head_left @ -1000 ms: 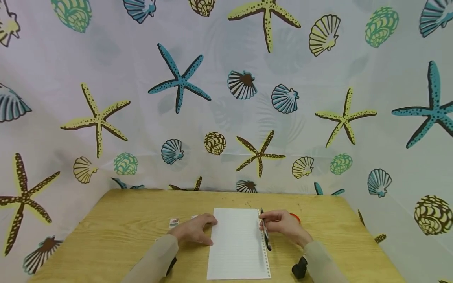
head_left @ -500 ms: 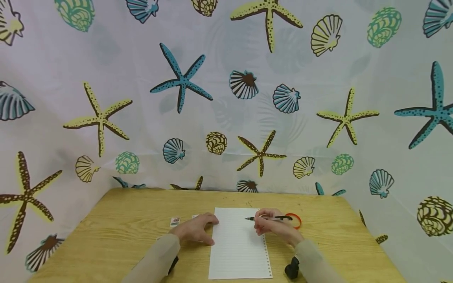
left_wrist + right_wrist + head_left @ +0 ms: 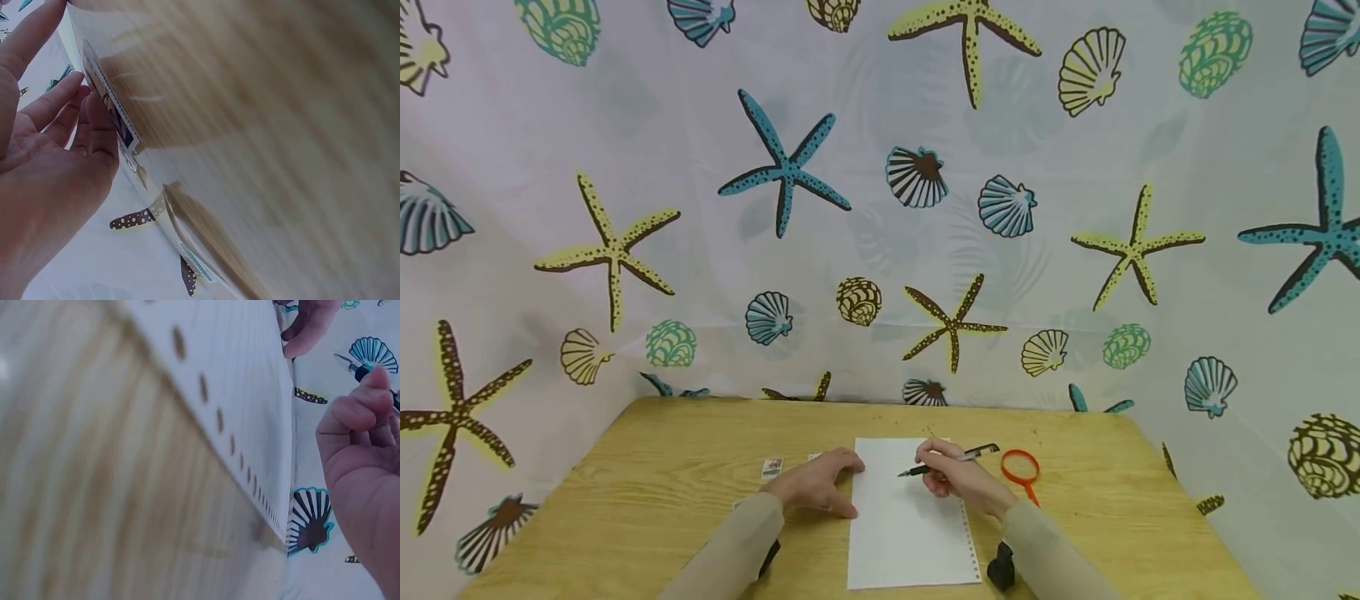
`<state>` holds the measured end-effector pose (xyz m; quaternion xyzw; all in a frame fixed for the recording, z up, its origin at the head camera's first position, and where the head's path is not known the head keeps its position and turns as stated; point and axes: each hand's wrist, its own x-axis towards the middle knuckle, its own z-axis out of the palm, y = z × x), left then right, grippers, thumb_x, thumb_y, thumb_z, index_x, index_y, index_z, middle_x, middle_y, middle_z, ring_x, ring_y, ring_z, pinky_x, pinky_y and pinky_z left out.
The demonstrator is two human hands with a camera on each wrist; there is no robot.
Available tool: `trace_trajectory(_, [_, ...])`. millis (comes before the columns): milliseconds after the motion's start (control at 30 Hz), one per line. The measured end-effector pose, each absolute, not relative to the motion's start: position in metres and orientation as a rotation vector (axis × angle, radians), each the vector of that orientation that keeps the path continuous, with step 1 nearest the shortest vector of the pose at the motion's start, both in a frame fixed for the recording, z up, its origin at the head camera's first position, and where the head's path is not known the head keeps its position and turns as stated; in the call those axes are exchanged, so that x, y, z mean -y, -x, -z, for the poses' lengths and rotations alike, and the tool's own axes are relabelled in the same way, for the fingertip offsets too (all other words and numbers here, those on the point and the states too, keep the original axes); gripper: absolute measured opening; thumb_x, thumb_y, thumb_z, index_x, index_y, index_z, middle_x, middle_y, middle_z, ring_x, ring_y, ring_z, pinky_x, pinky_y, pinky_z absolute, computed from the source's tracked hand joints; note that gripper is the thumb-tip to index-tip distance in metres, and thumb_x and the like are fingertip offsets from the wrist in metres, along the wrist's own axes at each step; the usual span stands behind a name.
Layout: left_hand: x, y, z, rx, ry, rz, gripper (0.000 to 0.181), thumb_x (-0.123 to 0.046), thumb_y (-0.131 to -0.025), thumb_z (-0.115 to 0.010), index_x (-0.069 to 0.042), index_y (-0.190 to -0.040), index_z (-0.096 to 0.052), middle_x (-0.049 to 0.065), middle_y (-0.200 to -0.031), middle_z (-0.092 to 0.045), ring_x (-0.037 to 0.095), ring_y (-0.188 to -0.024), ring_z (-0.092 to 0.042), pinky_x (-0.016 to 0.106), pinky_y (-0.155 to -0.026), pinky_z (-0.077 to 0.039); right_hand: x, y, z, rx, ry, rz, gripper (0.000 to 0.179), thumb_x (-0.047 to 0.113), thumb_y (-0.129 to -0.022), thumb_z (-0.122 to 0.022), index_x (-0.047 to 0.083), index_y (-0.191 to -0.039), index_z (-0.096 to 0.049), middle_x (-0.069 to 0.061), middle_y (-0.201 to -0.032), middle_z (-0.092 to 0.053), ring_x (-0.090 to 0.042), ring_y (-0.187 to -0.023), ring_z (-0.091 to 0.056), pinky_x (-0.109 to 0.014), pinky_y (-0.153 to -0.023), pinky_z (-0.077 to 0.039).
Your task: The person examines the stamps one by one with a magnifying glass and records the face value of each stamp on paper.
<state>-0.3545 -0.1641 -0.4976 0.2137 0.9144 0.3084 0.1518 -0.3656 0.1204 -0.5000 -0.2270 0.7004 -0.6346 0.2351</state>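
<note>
Pinching a pen (image 3: pixel 981 452) between thumb and curled fingers, the right hand (image 3: pixel 958 475) hovers over the upper part of a lined sheet of paper (image 3: pixel 910 542).

What has changed: a second ago the pen stood lengthwise along the sheet's punched right edge; it has since swung round, and its tip now slants down and left over the rulings. That amounts, as I judge it, to a writing hold with the hand carried in over the page. In the right wrist view the tip looks clear of the paper. No writing that I can make out.

Left hand (image 3: pixel 820 482) has kept its place at the sheet's left edge, thumb spread away from the other fingers, which lie close together (how hard it presses, if at all, cannot tell).

The hand's shift also uncovers a red magnifying glass (image 3: pixel 1025 482) on the table (image 3: pixel 677 467), right of the paper, handle running toward the sleeve. Left of the paper, a small stamp (image 3: pixel 772 468) lies near the left hand; another is partly hidden behind it.
</note>
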Motion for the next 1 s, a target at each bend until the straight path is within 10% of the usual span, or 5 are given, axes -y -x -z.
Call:
trace_trajectory(367, [0.161,0.355,0.493,-2.615,-0.607,-0.912,0.068,-0.019,-0.074,-0.086,-0.005,-0.133,-0.056,0.015,-0.149,-0.043,0.036,-0.142,-0.035,0.055,-0.115,-0.027,-0.099,0.371,0.496,-1.841,0.62,1.62,0.031,0.025,-0.106,-0.038,0.002,-0.117,-0.055,-0.004,-0.087,-0.069,-0.013,-0.075,-0.065,-0.027,-0.068,-0.055])
trace_trajectory(1000, [0.157,0.355,0.491,-2.631,-0.644,-0.897,0.063,-0.022,-0.074,-0.087,-0.005,-0.128,-0.058,0.014,-0.144,-0.047,0.036,-0.138,-0.039,0.055,-0.114,-0.029,-0.07,0.378,0.502,-1.976,0.572,1.572,0.024,0.022,-0.096,-0.06,0.0,-0.105,-0.063,-0.003,-0.077,-0.067,-0.011,-0.065,-0.06,-0.025,-0.061,-0.05])
